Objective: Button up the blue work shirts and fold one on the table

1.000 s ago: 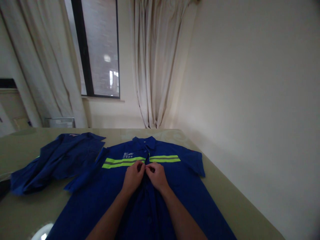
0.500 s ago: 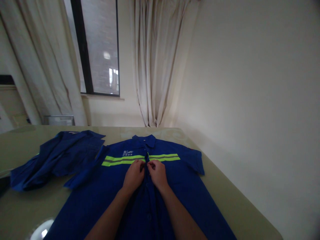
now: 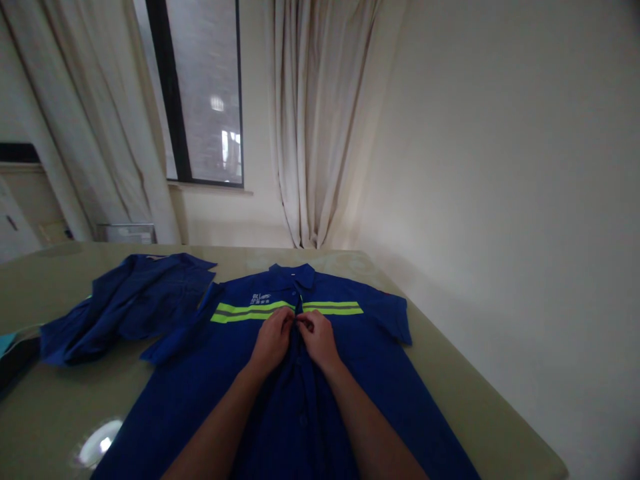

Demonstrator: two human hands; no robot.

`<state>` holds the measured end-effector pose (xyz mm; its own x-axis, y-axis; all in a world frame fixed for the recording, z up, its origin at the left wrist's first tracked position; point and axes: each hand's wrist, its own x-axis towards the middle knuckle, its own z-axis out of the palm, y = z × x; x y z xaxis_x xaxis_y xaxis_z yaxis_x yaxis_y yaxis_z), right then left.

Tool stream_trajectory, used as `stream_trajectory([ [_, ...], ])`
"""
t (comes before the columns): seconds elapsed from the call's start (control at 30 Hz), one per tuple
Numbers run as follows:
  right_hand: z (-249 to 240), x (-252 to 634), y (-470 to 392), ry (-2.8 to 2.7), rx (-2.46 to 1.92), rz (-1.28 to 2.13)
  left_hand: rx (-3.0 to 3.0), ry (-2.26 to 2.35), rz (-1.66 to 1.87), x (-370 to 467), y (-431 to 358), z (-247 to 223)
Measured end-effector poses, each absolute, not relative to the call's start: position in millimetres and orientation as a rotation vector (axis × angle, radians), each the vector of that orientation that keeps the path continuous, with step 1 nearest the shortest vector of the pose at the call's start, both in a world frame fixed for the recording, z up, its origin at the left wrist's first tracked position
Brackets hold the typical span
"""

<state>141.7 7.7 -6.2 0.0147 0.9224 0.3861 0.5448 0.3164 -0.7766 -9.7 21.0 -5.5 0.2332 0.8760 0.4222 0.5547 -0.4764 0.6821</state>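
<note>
White chest print on shirt point(image 3: 350, 373), seemingly illegible

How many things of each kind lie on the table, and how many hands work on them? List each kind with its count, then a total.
Blue shirt with yellow-green stripes, spread flat: 1
Crumpled blue garment beside it: 1
Hands pinching the shirt's front opening, left hand and right hand: 2
Total: 4

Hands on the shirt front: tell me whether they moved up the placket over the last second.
Yes. Both the left hand and right hand crept toward the collar, nearer the reflective stripe.
</note>
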Motion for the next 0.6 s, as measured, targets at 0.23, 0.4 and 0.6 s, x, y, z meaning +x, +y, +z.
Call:
stream_trajectory([
  [0.23,-3.6,142.3,7.0,-1.757,-1.365,0.471,2.026,1.339,1.131,-10.9,18.6,-3.2],
  [0.4,1.2,141.0,4.2,-1.706,-1.404,0.440,1.920,1.357,1.174,-8.7,17.5,-3.7],
  [0.6,5.4,138.2,-0.2,-1.681,-1.483,0.362,1.824,1.292,1.194,-10.5,25.2,-10.1],
])
